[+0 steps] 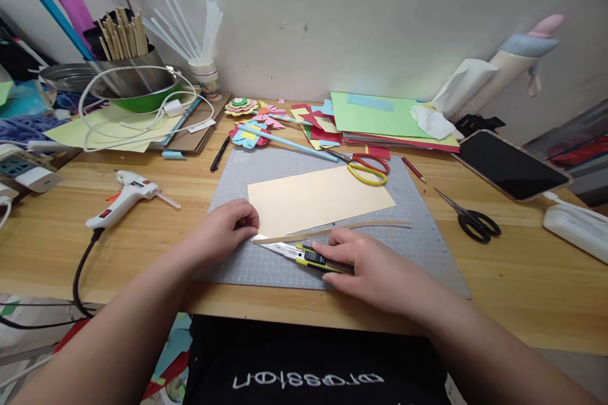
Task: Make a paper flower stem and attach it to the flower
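Observation:
My right hand (363, 262) is wrapped round a yellow and black utility knife (306, 255). Its blade points left over the grey cutting mat (427, 253). Beside the knife runs a thin tan paper strip (375, 224), curving slightly and passing by my right fingers. My left hand (230, 228) is closed, thumb and fingertips pinched at the strip's left end, close to the blade tip. What exactly lies between those fingertips is partly hidden. A cream sheet of card (318, 196) lies flat on the mat, its lower left corner touching or nearly touching my left fingers.
Red-and-yellow-handled scissors (368, 168) overlap the card's top edge. To the right lie black scissors (475, 221), a red pencil (413, 169) and a phone (513, 161). A glue gun (126, 196) rests at left. Paper flowers (249, 133) and stacked coloured paper (380, 117) sit behind.

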`<state>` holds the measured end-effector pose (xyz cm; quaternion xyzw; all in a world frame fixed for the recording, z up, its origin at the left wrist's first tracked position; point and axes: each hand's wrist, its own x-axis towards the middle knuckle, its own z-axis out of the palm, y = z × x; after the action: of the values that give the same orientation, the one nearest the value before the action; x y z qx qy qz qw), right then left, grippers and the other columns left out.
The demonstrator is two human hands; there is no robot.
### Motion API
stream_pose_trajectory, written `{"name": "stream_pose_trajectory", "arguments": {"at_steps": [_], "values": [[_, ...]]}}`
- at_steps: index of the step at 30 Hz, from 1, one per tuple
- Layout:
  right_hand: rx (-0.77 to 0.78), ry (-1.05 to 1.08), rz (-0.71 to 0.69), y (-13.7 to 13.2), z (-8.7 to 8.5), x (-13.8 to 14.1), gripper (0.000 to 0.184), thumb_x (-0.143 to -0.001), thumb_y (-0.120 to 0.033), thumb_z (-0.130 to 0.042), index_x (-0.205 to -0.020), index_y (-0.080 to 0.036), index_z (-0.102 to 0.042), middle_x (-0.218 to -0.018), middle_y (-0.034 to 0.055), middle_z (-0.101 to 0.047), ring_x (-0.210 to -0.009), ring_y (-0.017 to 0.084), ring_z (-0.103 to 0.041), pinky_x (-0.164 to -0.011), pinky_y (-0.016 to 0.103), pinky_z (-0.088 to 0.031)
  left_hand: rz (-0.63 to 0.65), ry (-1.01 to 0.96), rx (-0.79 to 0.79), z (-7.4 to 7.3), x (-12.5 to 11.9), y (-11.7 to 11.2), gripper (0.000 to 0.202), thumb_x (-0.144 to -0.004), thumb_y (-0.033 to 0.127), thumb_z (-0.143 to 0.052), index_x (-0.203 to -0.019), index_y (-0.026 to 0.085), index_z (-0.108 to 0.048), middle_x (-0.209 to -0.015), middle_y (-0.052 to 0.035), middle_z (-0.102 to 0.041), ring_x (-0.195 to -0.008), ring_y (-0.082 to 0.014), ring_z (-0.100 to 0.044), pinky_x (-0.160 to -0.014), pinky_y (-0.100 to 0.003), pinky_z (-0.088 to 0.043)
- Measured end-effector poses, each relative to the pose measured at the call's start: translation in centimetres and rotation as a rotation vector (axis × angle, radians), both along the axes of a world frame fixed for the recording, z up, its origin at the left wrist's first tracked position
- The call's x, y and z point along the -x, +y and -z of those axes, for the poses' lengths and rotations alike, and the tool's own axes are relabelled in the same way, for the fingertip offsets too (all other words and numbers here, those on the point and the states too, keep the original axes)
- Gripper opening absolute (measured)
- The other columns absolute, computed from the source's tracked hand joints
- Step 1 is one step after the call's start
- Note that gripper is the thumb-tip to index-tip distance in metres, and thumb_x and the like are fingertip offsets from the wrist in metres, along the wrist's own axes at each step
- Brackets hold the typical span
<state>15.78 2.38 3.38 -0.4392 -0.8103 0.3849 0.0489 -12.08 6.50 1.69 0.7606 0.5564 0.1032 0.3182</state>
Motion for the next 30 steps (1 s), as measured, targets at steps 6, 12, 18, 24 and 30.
{"name": "stream_pose_trajectory", "arguments": {"at_steps": [6, 12, 18, 24, 30], "values": [[0.036, -0.02, -0.012, 0.5, 0.0, -0.5, 0.049, -0.083, -0.023, -0.059, -0.131, -0.029, -0.055, -0.104, 0.0049, -0.056, -0.089, 0.018, -0.056, -0.082, 0.031, -0.045, -0.001, -0.001, 0.003, -0.1, 0.1, -0.1, 0.005, -0.076, 0.023, -0.055, -0.075, 0.02, -0.058, -0.083, -0.0011, -0.059, -0.075, -0.0164, -0.052, -0.068, -0.029, -0.041], [0.063, -0.021, -0.032, 0.8, 0.1, -0.8, 0.049, -0.082, -0.024, -0.06, -0.131, -0.028, -0.055, -0.103, 0.0054, -0.055, -0.088, 0.018, -0.055, -0.08, 0.031, -0.045, 0.0, -0.006, 0.01, 0.0, 0.1, 0.0, 0.006, -0.076, 0.024, -0.055, -0.075, 0.02, -0.059, -0.083, -0.001, -0.059, -0.075, -0.0164, -0.052, -0.068, -0.029, -0.041], [0.049, 0.003, -0.076, 0.5, 0.2, 0.1, 0.047, -0.081, -0.026, -0.061, -0.128, -0.028, -0.058, -0.096, 0.0043, -0.054, -0.081, 0.017, -0.054, -0.076, 0.031, -0.045, -0.007, -0.009, 0.006, 0.0, 0.0, -0.1, 0.005, -0.075, 0.024, -0.055, -0.075, 0.02, -0.058, -0.082, -0.0014, -0.06, -0.075, -0.0167, -0.052, -0.068, -0.029, -0.041], [0.087, 0.043, -0.056, 0.4, -0.2, -1.6, 0.05, -0.083, -0.026, -0.061, -0.132, -0.033, -0.054, -0.097, 0.0026, -0.055, -0.088, 0.018, -0.056, -0.081, 0.033, -0.044, -0.021, -0.028, -0.002, 0.1, 0.3, -0.3, 0.01, -0.079, 0.025, -0.051, -0.079, 0.02, -0.059, -0.088, -0.0019, -0.061, -0.081, -0.0176, -0.054, -0.074, -0.03, -0.043], [0.131, 0.212, 0.047, -0.3, 0.3, -6.7, 0.054, -0.079, -0.037, -0.069, -0.131, -0.033, -0.054, -0.114, 0.0059, -0.058, -0.106, 0.026, -0.054, -0.09, 0.038, -0.042, -0.045, -0.007, -0.045, -0.4, -0.9, -1.5, 0.021, -0.083, 0.039, -0.052, -0.085, 0.02, -0.061, -0.094, -0.0044, -0.06, -0.087, -0.0201, -0.055, -0.08, -0.035, -0.042]]}}
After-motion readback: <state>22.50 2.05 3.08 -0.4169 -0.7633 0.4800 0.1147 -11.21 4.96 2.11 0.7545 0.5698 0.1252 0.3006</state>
